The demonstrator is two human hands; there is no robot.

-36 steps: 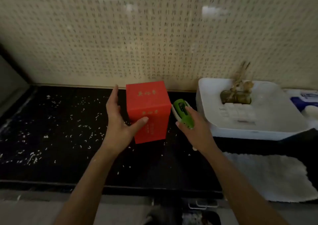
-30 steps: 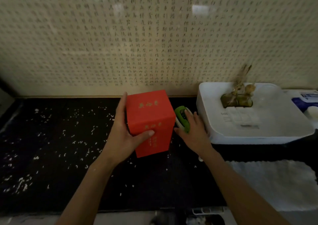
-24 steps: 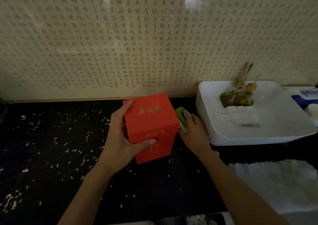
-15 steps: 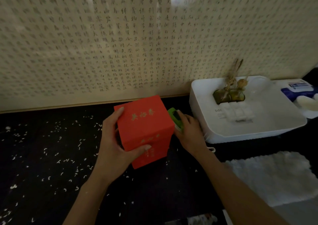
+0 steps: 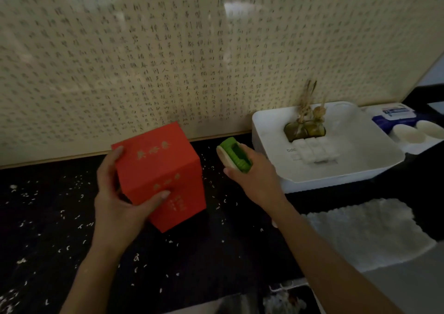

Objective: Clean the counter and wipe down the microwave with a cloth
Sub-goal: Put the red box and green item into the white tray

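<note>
Cloth (image 5: 365,234) lies untouched on table (image 5: 216,253) at R, in front of white appliance (image 5: 336,167). L hand (image 5: 115,200) grips tilted red box (image 5: 161,174), prob. to expose white bits (image 5: 64,215) around it. R hand (image 5: 254,181) holds green brush (image 5: 234,155), prob. to sweep.

Faint grey lettering, apparently "bdc", stands on the white appliance (image 5: 348,169) top; gold characters on the red box (image 5: 163,176) left of it, calligraphy on the wall (image 5: 168,49) behind it and the blue packet (image 5: 394,119) label beside it are illegible.
</note>
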